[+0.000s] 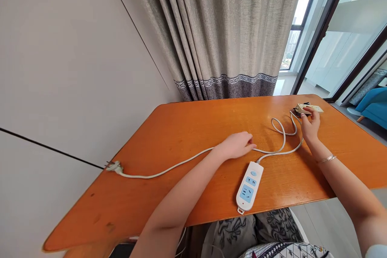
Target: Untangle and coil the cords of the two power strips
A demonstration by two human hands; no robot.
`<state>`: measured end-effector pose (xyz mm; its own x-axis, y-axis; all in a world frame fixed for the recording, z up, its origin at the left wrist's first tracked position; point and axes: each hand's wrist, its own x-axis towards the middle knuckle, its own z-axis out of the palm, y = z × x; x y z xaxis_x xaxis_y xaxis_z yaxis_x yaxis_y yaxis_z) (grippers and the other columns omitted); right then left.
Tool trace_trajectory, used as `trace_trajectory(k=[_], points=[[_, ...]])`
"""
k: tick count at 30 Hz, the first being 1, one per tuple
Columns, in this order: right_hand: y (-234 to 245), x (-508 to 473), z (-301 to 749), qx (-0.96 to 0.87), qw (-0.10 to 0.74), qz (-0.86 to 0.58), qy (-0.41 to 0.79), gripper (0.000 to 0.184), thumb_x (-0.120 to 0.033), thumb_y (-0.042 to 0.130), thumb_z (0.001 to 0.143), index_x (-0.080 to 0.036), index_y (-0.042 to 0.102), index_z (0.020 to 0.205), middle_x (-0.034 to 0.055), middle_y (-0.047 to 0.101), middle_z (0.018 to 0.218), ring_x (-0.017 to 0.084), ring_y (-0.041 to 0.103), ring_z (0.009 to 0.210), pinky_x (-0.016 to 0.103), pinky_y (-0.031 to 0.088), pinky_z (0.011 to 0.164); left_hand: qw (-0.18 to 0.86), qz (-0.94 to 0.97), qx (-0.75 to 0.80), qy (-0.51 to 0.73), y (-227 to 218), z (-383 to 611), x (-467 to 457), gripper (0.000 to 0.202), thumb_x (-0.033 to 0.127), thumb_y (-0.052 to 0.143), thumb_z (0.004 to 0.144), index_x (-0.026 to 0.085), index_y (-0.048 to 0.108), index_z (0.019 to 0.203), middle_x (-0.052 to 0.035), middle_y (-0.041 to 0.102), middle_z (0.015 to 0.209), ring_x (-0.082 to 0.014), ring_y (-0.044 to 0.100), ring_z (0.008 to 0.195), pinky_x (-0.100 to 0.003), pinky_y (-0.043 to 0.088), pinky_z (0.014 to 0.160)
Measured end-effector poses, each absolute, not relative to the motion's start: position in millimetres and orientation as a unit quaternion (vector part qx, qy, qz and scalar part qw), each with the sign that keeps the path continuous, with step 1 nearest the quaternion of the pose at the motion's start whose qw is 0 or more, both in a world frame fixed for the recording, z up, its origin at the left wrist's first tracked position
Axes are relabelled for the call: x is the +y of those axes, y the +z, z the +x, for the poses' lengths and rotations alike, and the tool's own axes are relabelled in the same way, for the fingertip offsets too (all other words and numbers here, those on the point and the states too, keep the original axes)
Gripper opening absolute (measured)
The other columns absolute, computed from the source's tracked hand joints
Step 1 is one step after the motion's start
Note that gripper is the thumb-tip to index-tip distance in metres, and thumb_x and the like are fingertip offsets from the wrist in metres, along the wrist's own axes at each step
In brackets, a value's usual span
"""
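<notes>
A white power strip (249, 187) with blue socket panels lies near the table's front edge. Its white cord (178, 165) loops over the tabletop and runs left to a white plug (115, 167) at the table's left edge. My left hand (237, 145) rests over the cord with curled fingers, and the cord passes under it and comes out by the fingertips. At the far right my right hand (311, 125) has its thumb and fingers closed about a cream-coloured power strip (316, 108). Dark cord bunches at that strip's left end, partly hidden by the fingers.
The orange wooden table (193, 121) meets a pale wall panel (75, 68) on the left. Grey curtains (229, 40) hang behind it. A glass sliding door (347, 36) and a blue chair (373, 105) are off to the right. My lap shows below the front edge.
</notes>
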<state>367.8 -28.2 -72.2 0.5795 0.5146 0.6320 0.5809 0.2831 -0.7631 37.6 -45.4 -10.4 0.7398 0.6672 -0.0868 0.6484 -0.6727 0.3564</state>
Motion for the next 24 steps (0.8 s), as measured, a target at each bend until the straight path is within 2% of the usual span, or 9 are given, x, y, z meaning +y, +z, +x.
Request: trace_trajectory(k=[3,5,8,11,14,17,19,21,24], points=[[-52.6,-56.4,334.5,-0.6,0.616,-0.506,-0.067,0.012,-0.026,0.059,0.088,-0.023,0.068,0.094,0.0072,0.07,0.105,0.024,0.063,0.111,0.048,0.044,0.106,0.232,0.919,0.317,-0.016,-11.7,54.8,-69.6,0.034,0.05,0.051,0.094,0.019,0.064,0.1,-0.01,0.073,0.1,-0.0279,0.069,0.091,-0.036,0.051,0.076],[-44.7,-73.2,313.5,-0.695,0.554,-0.458,-0.018,0.012,-0.025,0.057,0.091,-0.025,0.069,0.094,0.006,0.072,0.097,0.023,0.067,0.099,0.045,0.051,0.095,0.208,0.928,0.307,-0.025,-21.5,65.7,-81.4,0.038,0.05,0.058,0.09,0.018,0.062,0.108,-0.0143,0.071,0.109,-0.0321,0.069,0.1,-0.039,0.051,0.08],[-43.3,-92.9,286.6,-0.789,0.453,-0.413,0.044,0.017,-0.023,0.054,0.095,-0.026,0.07,0.098,0.0075,0.072,0.099,0.024,0.069,0.096,0.043,0.055,0.087,0.202,0.918,0.341,0.007,-40.6,75.8,-85.3,0.034,0.036,0.062,0.086,0.016,0.058,0.114,-0.0186,0.067,0.119,-0.0336,0.067,0.106,-0.04,0.051,0.083],[-47.2,-104.1,267.2,-0.836,0.379,-0.391,0.061,0.018,-0.026,0.053,0.098,-0.026,0.069,0.106,0.0095,0.072,0.104,0.025,0.069,0.098,0.044,0.056,0.087,0.3,0.88,0.366,0.044,-52.6,76.7,-73.4,0.038,0.017,0.061,0.077,0.014,0.056,0.115,-0.0132,0.07,0.098,-0.0297,0.068,0.089,-0.036,0.049,0.072],[-49.1,-106.3,255.8,-0.863,0.318,-0.387,0.067,0.022,-0.034,0.054,0.099,-0.025,0.066,0.115,0.0113,0.072,0.108,0.027,0.069,0.099,0.047,0.055,0.087,0.42,0.832,0.355,0.065,-49.7,71.4,-56.7,0.022,0.013,0.057,0.076,0.015,0.06,0.098,-0.0034,0.064,0.076,-0.0212,0.062,0.071,-0.03,0.044,0.062],[-47.9,-100.3,250.0,-0.854,0.326,-0.397,0.086,0.034,-0.041,0.055,0.098,-0.024,0.059,0.127,0.0134,0.07,0.113,0.028,0.068,0.102,0.049,0.056,0.088,0.476,0.802,0.348,0.099,-31.2,59.8,-46.3,0.01,0.02,0.05,0.084,0.017,0.059,0.089,0.0029,0.054,0.065,-0.0132,0.052,0.06,-0.025,0.039,0.057],[-44.8,-92.7,245.8,-0.838,0.355,-0.402,0.101,0.043,-0.043,0.056,0.097,-0.024,0.053,0.136,0.0147,0.068,0.121,0.028,0.068,0.106,0.049,0.055,0.091,0.553,0.744,0.344,0.154,-13.0,47.8,-44.4,0.016,0.031,0.053,0.086,0.017,0.059,0.09,0.0065,0.046,0.055,-0.0107,0.043,0.051,-0.024,0.034,0.052],[-38.4,-83.2,238.9,-0.833,0.367,-0.397,0.117,0.049,-0.044,0.06,0.095,-0.024,0.049,0.138,0.0146,0.067,0.124,0.028,0.068,0.105,0.048,0.055,0.092,0.594,0.705,0.328,0.207,7.1,33.2,-45.6,0.023,0.038,0.06,0.084,0.016,0.061,0.091,0.0065,0.046,0.055,-0.0091,0.041,0.05,-0.023,0.032,0.051],[-21.1,-65.9,223.0,-0.826,0.387,-0.391,0.123,0.046,-0.038,0.063,0.092,-0.024,0.052,0.134,0.0097,0.071,0.107,0.025,0.069,0.091,0.044,0.055,0.087,0.603,0.655,0.313,0.331,35.3,10.4,-50.0,0.024,0.037,0.068,0.077,0.017,0.063,0.089,0.0063,0.046,0.057,-0.0077,0.041,0.05,-0.022,0.03,0.049]])
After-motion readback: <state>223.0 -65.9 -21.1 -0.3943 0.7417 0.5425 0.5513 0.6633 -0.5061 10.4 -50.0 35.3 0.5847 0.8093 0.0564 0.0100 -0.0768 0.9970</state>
